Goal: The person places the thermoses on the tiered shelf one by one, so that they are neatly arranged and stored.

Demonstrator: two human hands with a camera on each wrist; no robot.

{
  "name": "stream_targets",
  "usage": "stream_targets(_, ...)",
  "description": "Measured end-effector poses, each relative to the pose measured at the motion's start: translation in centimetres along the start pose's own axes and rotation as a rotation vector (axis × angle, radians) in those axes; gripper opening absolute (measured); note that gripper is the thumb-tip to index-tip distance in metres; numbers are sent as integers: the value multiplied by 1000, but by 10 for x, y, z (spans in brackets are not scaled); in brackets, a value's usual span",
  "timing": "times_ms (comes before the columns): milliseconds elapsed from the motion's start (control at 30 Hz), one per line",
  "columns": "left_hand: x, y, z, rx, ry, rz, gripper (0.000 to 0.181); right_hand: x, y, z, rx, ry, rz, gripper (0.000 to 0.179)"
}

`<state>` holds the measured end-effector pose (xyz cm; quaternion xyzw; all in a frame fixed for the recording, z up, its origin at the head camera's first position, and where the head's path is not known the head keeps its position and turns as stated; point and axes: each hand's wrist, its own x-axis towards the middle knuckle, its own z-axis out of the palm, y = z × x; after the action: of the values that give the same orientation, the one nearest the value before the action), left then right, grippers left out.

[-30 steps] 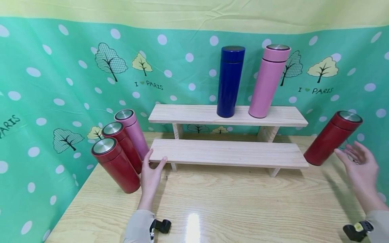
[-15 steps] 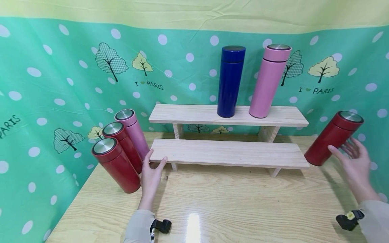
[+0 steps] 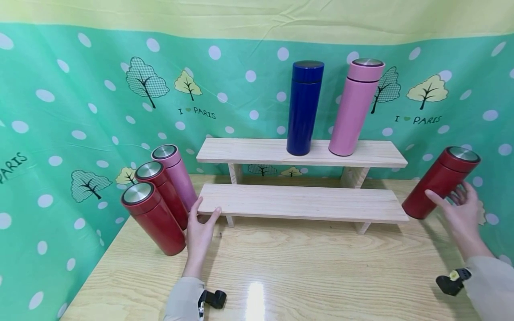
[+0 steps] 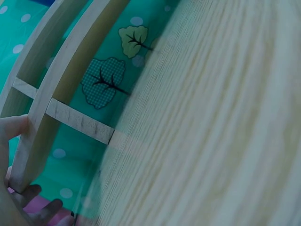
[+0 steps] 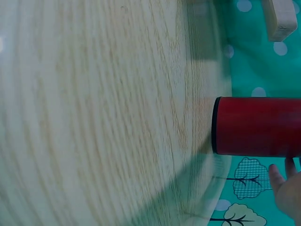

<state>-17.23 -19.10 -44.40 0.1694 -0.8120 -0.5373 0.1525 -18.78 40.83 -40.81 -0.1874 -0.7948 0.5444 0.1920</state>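
Observation:
My left hand point(image 3: 199, 234) holds the left end of the lower board of a two-tier wooden shelf point(image 3: 301, 203). In the left wrist view its thumb point(image 4: 16, 125) lies against the board's front edge, with the fingers round the end. At the right, my right hand point(image 3: 462, 218) is beside a red thermos flask point(image 3: 435, 185), thumb and fingers spread apart. The right wrist view has its fingertips right at the side of that red flask point(image 5: 258, 127), which stands on the table. A blue flask point(image 3: 304, 111) and a pink flask point(image 3: 355, 111) stand on the upper board.
Two more red flasks point(image 3: 158, 223) and a pink one point(image 3: 178, 178) stand close together left of the shelf, near my left hand. A green dotted curtain point(image 3: 249, 58) hangs behind and beside the wooden table point(image 3: 321, 267). Small black cameras point(image 3: 214, 298) sit on both wrists.
My right hand has moved left and slightly up to the red flask's side, so that its thumb now overlaps the flask. The left hand, the shelf and the flasks have stayed in place.

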Motion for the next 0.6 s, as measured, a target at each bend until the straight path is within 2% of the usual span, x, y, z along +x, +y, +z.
stream_targets(267, 0, -1, 0, 2, 6, 2, 76, 4, 1, 6, 0, -19, 7, 88)
stream_targets(400, 0, -2, 0, -9, 6, 2, 76, 6, 0, 10, -7, -12, -10, 87)
stream_targets(600, 0, -2, 0, -15, 2, 6, 77, 10, 0, 12, -19, -3, 7, 88)
